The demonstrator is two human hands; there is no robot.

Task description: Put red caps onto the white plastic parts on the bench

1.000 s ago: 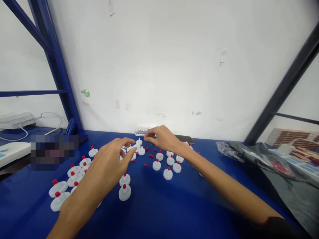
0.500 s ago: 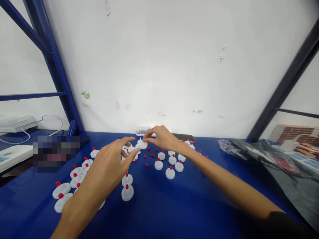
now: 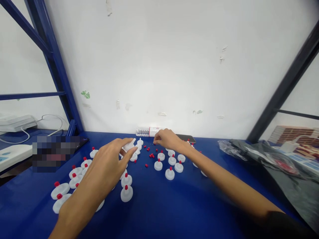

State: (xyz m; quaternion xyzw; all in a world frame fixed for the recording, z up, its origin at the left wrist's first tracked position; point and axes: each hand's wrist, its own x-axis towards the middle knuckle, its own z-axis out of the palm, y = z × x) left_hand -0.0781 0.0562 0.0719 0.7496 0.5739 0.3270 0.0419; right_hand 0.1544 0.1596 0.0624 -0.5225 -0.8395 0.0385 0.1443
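Observation:
My left hand (image 3: 109, 162) is closed on a white nozzle lid (image 3: 129, 146), a round disc with a bare spout, tilted between thumb and fingers. Behind it on the table stand several more white lids with bare spouts (image 3: 140, 141). My right hand (image 3: 165, 139) is farther back, its fingertips pinched down at a small red cap (image 3: 154, 144). Several loose red caps (image 3: 152, 155) lie on the table in front of it. Lids with red caps on their spouts stand to the left (image 3: 60, 190), in the middle (image 3: 126, 193) and to the right (image 3: 169, 173).
Against the wall lie a clear blister-like strip (image 3: 143, 132) and a dark phone (image 3: 186, 138). Grey plastic bags (image 3: 264, 166) cover the right side of the blue table (image 3: 154, 212). A white power strip (image 3: 15, 154) sits at the left edge.
The white lid that my right hand held is gone from its fingers, and a lid is now in my left hand. My right hand has moved right, to the red caps.

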